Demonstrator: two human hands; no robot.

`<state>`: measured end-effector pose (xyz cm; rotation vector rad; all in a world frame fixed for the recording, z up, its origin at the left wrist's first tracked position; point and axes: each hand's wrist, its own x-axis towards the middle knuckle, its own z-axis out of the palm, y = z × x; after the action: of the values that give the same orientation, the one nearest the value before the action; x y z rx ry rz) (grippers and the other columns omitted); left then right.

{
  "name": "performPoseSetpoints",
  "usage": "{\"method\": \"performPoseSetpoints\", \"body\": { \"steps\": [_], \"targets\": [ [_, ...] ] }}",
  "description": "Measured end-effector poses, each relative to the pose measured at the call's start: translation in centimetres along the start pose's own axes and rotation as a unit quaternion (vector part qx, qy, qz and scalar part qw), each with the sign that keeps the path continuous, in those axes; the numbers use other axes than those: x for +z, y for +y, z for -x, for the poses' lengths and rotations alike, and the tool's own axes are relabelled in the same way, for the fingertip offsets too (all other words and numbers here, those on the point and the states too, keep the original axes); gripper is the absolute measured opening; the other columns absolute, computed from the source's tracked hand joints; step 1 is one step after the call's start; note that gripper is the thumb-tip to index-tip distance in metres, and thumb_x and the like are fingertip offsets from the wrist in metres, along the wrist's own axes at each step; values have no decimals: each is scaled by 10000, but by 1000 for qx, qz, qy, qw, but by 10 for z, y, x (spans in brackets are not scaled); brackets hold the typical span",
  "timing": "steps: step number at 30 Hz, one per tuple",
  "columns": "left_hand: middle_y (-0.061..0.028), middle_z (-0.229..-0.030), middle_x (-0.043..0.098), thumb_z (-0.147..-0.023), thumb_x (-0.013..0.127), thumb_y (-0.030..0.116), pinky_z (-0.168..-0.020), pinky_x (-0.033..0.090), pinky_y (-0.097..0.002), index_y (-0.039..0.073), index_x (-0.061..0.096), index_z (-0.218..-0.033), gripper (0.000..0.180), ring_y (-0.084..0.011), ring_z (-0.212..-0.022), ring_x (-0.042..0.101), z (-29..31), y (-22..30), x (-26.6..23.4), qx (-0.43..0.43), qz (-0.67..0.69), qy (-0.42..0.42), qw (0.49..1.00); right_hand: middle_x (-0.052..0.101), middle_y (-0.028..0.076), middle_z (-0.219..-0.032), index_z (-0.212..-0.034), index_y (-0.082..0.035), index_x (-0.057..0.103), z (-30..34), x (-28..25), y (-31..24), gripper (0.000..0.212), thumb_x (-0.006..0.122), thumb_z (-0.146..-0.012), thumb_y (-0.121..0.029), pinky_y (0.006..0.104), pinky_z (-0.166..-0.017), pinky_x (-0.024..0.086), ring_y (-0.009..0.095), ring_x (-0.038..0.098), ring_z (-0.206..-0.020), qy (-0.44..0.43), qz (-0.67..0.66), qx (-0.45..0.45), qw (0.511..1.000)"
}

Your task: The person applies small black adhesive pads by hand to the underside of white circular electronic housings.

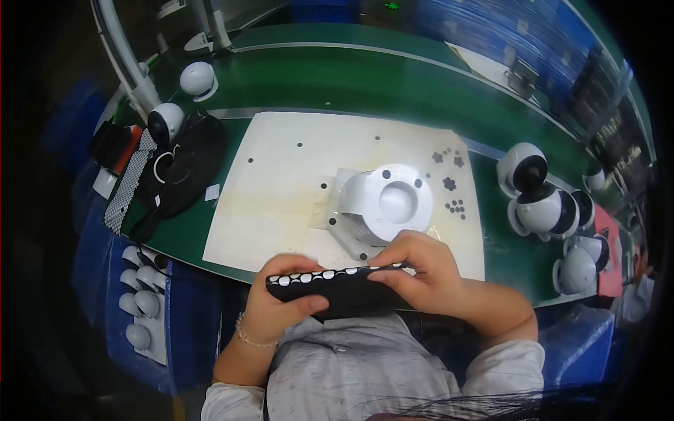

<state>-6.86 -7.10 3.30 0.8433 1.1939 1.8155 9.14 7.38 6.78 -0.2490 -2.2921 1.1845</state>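
Observation:
Close to my body I hold a black sheet (351,298) with a row of white round spots along its upper edge. My left hand (274,302) grips its left end, thumb in front and fingers behind. At the other end, the thumb and forefinger of my right hand (425,274) are closed on the edge; whether a small piece is between them is hidden. Just beyond lies a white plastic housing (357,203) with a round recessed base (397,202) turned up. Black round pads (386,174) sit on the base rim, and part of it is behind my right hand.
Under the housing is a pale board (274,189) with scattered black dots and clusters (449,184). White-and-black ball-shaped cameras (539,209) crowd the right side. A black bag-like item (193,165) lies left. White round parts (146,303) fill a tray at lower left.

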Motion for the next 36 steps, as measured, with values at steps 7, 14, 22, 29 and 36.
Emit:
{"method": "performPoseSetpoints", "body": {
  "steps": [7, 14, 22, 29, 36],
  "targets": [
    [-118, -760, 623, -646, 679, -94, -633, 467, -254, -16, 600, -834, 219, -175, -696, 594, -9, -17, -2, 133, -146, -41, 979, 606, 79, -821, -876, -52, 600, 10, -15, 15, 139, 640, -746, -81, 264, -636, 478, 204, 597, -709, -7, -54, 39, 998],
    [-125, -751, 628, -630, 669, -114, -585, 452, -239, -25, 624, -812, 207, -170, -659, 588, -14, -18, 7, 128, -191, -41, 972, 589, 79, -972, -849, -65, 606, 9, -33, 24, 235, 677, -627, -32, 293, -661, 480, 224, 591, -792, 12, 148, -198, 969],
    [-121, -732, 629, -619, 668, -107, -584, 455, -247, -28, 627, -816, 216, -178, -648, 595, -18, -19, 13, 131, -235, -77, 960, 575, 30, -929, -926, -82, 604, 10, -27, 19, 319, 681, -620, -32, 294, -714, 378, 199, 512, -840, 61, 71, -110, 990],
    [-109, -773, 628, -609, 667, -79, -612, 474, -253, 2, 639, -816, 224, -196, -692, 610, -22, -20, 5, 59, -260, -81, 960, 550, 17, -841, -947, -74, 578, 9, -31, 17, 310, 626, -659, 30, 288, -681, 374, 201, 509, -802, -20, 113, -178, 977],
    [-179, -1292, 389, -546, 565, -64, -653, 491, -257, 0, 640, -860, 329, -190, -758, 609, -43, -39, 12, 228, -291, -178, 912, 525, 79, -831, -1150, -32, 391, -15, -13, 30, 512, 533, -687, 134, 313, -708, 389, 225, 516, -760, 59, 30, -44, 997]
  ]
}}
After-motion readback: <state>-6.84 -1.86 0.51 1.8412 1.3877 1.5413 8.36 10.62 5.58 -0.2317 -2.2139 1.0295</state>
